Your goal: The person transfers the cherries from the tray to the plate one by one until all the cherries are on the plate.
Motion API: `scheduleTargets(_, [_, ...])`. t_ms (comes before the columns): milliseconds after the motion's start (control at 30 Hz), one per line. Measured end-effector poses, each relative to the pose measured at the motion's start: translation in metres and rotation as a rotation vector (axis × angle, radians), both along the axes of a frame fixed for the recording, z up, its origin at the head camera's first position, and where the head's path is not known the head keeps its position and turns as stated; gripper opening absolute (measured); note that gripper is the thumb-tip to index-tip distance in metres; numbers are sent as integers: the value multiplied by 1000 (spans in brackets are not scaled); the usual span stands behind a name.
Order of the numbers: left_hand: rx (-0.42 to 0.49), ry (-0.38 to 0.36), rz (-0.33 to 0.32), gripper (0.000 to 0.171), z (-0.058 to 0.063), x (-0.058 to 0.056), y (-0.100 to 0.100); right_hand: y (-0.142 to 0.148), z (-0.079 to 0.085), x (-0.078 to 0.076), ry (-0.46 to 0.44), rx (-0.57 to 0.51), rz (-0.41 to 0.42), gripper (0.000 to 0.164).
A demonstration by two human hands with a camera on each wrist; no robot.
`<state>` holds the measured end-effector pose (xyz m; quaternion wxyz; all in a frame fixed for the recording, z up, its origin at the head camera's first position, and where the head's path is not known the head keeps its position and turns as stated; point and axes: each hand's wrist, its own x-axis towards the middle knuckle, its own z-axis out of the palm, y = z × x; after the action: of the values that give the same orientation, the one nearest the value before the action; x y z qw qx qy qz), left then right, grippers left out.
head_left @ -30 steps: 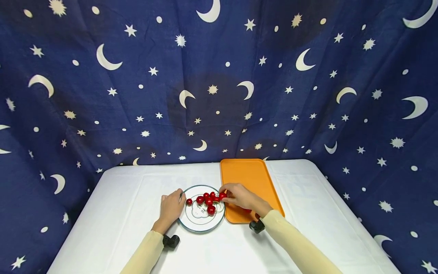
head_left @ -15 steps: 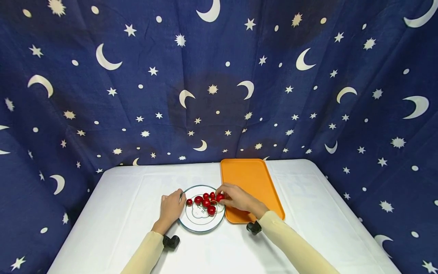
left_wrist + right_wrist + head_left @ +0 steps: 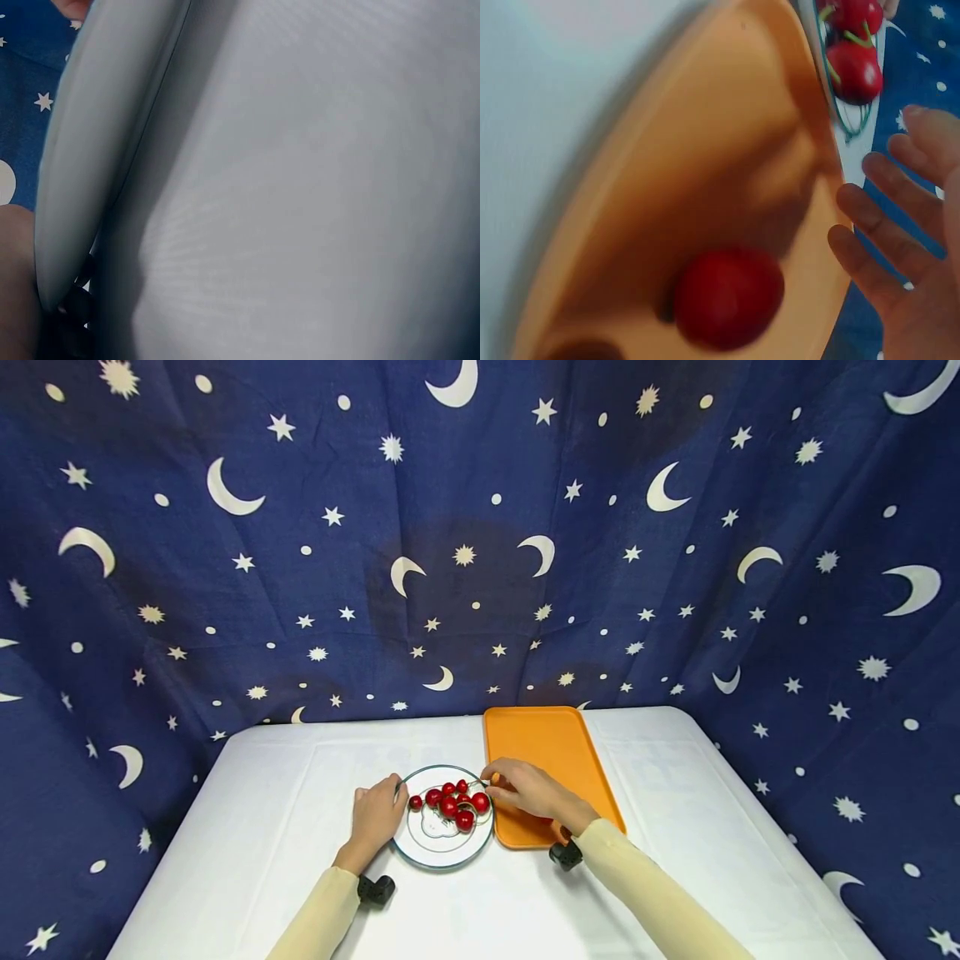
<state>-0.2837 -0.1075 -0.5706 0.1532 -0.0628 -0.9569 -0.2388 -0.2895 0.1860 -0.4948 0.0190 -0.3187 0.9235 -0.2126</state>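
A white plate [image 3: 442,857] with a blue-green rim bears several red cherries [image 3: 447,807], some with green stems. My left hand [image 3: 377,817] grips the plate's left rim; in the left wrist view the plate's side [image 3: 112,135] hides most of that hand. Above the plate's right rim and the left part of the orange tray [image 3: 543,735] is my right hand [image 3: 528,789]. In the right wrist view its fingers [image 3: 885,225] are spread and loosely bent, holding nothing. Beneath it a red cherry [image 3: 727,298] lies in the tray, mostly hidden in the head view.
The tray stands right beside the plate on a white-covered table [image 3: 285,793]. A blue curtain [image 3: 480,527] with moons and stars hangs behind the table. At the bottom of the right wrist view, a dark round thing [image 3: 585,351] is cut off by the frame.
My right hand moved left over the plate with a cherry, let it go at the right side of the pile, and drew back right. Some cherries shifted left. The left hand stayed put.
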Motion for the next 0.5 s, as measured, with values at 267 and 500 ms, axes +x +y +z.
scheduleTargets(267, [-10,-16,0,22,-2,0,0,27,2,2,-24,50,-18,19])
scheduleTargets(500, [1,-16,3,23,0,0,1,51,3,7,-83,73,-38,26])
